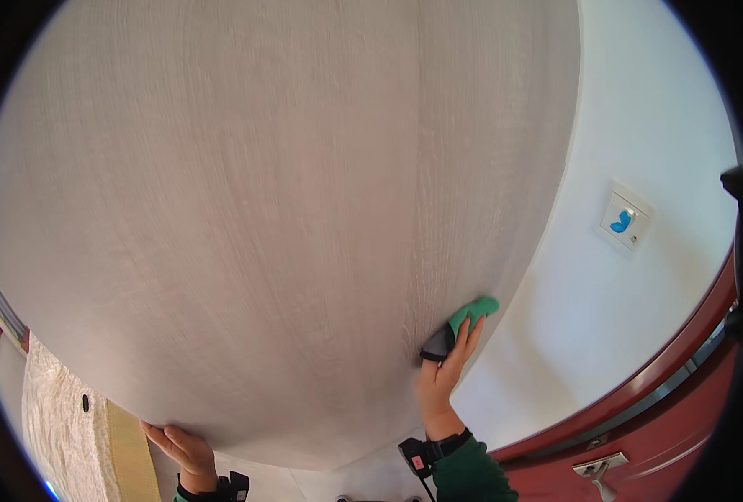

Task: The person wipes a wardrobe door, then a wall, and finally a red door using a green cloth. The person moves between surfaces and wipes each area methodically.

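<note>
Before me stands a broad grey-brown wood-grain panel [308, 207], filling most of the view. My right hand [450, 367] holds a green and grey item with a black edge [475, 307] against the panel's surface, near its right edge. The item looks soft; its exact kind is unclear. Lower left, my left hand [180, 447] lies against the panel's bottom left edge with its fingers extended, holding nothing that I can see. Both wrists carry black strapped devices [431, 453].
A white wall [534, 357] on the right bears a switch plate [625, 219] with a blue mark. Lower right is a red door [666, 433] with a metal handle [603, 470]. Lower left, a pale crinkled cover [63, 427] has a dark oval object [85, 403] on it.
</note>
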Tool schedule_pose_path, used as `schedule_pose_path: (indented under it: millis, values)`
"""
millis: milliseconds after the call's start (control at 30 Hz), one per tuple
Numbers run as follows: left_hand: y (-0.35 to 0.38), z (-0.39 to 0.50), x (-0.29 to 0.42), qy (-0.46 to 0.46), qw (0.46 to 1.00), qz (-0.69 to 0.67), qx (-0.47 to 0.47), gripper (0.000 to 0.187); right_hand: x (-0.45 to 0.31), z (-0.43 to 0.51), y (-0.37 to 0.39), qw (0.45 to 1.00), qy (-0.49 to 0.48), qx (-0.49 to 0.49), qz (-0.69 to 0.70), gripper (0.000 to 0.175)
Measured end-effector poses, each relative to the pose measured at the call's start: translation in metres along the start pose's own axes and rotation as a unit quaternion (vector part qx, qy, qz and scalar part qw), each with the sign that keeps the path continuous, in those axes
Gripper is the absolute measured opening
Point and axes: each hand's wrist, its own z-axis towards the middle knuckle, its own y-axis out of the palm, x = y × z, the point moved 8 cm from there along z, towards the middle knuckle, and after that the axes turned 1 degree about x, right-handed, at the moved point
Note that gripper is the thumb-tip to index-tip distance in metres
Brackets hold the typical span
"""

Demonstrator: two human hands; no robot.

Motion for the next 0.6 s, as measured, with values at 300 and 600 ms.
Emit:
schedule_pose_path:
  millis: [300,600]
  values:
    - [0.012,-0.002,-0.013,-0.002,1.000,0.005,-0.003,0.058,0.182,-0.198,0.021,0.738,0.621,-0.008,0.263,0.057]
    - [0.012,-0.007,-0.021,-0.021,1.000,0.007,0.003,0.058,0.017,0.002,-0.008,0.985,0.147,-0.076,0.041,0.071]
